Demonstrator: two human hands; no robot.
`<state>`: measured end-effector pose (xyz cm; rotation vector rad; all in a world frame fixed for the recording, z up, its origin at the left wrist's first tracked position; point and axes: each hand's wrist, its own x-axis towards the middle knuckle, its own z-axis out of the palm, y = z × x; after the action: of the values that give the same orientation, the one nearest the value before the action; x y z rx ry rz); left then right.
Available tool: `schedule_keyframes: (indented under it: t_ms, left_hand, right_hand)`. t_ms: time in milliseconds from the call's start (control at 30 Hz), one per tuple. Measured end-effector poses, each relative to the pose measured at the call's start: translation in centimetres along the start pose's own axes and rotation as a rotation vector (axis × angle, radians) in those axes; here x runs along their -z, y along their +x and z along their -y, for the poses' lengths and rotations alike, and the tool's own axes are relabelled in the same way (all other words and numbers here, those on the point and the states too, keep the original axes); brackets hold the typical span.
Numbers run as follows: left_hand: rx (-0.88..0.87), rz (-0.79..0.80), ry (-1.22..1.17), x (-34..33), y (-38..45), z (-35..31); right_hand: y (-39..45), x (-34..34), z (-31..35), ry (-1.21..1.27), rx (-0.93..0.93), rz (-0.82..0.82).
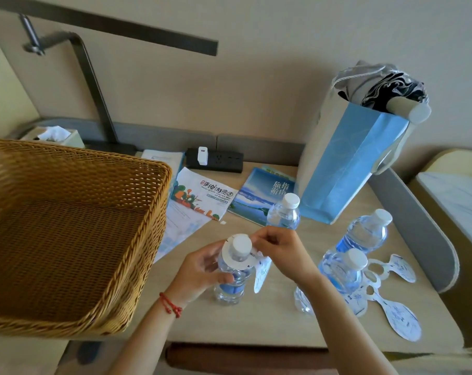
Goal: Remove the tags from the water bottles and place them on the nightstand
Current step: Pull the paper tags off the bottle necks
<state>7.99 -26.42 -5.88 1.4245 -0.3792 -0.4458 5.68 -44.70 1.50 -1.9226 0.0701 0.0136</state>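
Bottle point(233, 274) stands near-centre on the nightstand point(270, 320), our left hand point(202, 269) wrapped around it, right hand point(281, 250) fingers pinching its collar tag point(256, 262). Pulling hard, we judge, could tear the tag or tip the bottle.

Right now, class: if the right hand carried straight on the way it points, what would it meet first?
Probably the tag it is already pinching, then the cap of the held bottle; depth is uncertain.

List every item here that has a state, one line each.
Held bottle: upright, capped, tag on neck.
Tag: right hand pulling it.
Left hand: gripping bottle.
Three other bottles: standing, capped, untagged.
Removed tags: flat on nightstand.
Basket: empty.
Paper bag: upright, stuffed.
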Motion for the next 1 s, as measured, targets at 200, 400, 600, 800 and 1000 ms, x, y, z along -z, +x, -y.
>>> schedule_keyframes:
  t_ms: [200,400,600,800,1000]
  left_hand:
    - [0.031,0.016,-0.013,0.3,0.1,0.2]
    - [0.051,0.017,-0.021,0.3,0.2,0.5]
    - [0.054,-0.005,-0.05,0.2,0.1,0.6]
    - [0.033,-0.007,-0.056,0.1,-0.1,0.5]
    - [0.028,-0.022,-0.047,-0.1,-0.3,0.4]
  right_hand:
    - [-0.2,0.2,0.3,0.072,0.041,-0.026]
    - [-0.3,0.1,1.0,0.012,0.092,-0.04]
    - [-0.8,-0.4,1.7,0.029,0.105,-0.04]
    - [-1.6,-0.8,2.1,0.018,0.117,-0.093]
    - [-2.0,-1.1,2.2,-0.029,0.134,-0.127]
